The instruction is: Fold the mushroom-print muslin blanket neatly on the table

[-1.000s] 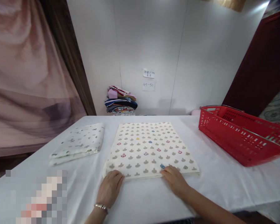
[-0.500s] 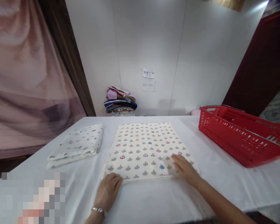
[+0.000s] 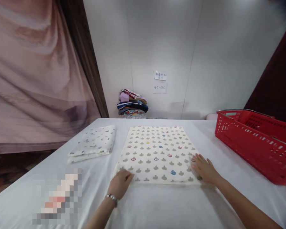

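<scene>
Your left hand point(image 3: 119, 185), partly curled, touched the near-left corner of the mushroom-print cloth point(image 3: 154, 152), flat on the tabletop point(image 3: 162, 205); its grip was indeterminable. Your right hand point(image 3: 207, 170) lay open at the right edge. Smoothing appeared underway; the next move called for light, even contact.

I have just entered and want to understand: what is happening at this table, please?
A person has both hands on a cream cloth with a mushroom-like print, lying flat on the white table. The left hand is at its near left corner, the right hand at its right edge. A folded cloth lies to the left, a red basket to the right.
</scene>
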`<action>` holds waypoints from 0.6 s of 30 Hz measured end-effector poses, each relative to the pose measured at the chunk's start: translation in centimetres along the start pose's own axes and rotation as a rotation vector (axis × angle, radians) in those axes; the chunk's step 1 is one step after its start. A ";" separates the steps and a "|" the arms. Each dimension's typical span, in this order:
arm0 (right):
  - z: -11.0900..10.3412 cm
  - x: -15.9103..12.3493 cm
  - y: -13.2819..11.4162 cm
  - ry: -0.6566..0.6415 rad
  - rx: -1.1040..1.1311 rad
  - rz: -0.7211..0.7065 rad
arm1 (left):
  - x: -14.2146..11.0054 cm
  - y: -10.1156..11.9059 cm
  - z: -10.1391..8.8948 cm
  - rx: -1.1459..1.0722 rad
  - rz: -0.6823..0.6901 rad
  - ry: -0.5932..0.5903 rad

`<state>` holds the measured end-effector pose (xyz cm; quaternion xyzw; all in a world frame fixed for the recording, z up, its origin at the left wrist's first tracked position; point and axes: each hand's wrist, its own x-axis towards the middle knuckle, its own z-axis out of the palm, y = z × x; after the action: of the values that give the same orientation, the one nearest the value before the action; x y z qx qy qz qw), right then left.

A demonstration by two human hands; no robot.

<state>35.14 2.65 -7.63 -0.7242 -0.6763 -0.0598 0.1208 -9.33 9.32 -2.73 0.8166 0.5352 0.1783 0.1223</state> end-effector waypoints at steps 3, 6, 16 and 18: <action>-1.2 3.1 -4.3 -0.141 0.056 -0.050 | 2.5 0.1 0.0 0.041 0.037 0.073; -1.3 5.8 -8.3 -0.263 0.109 -0.144 | 4.4 -0.6 1.1 0.163 0.010 0.042; -0.6 9.2 -10.3 -0.451 0.142 -0.105 | 4.3 -2.3 3.3 0.302 -0.071 -0.103; -1.0 10.8 -11.8 -0.415 0.153 -0.150 | 4.3 -2.2 3.4 0.295 -0.072 -0.098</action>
<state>24.29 13.48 -2.85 -0.6574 -0.7411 0.1332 0.0289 -8.22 14.10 -5.98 0.8136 0.5780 0.0533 0.0333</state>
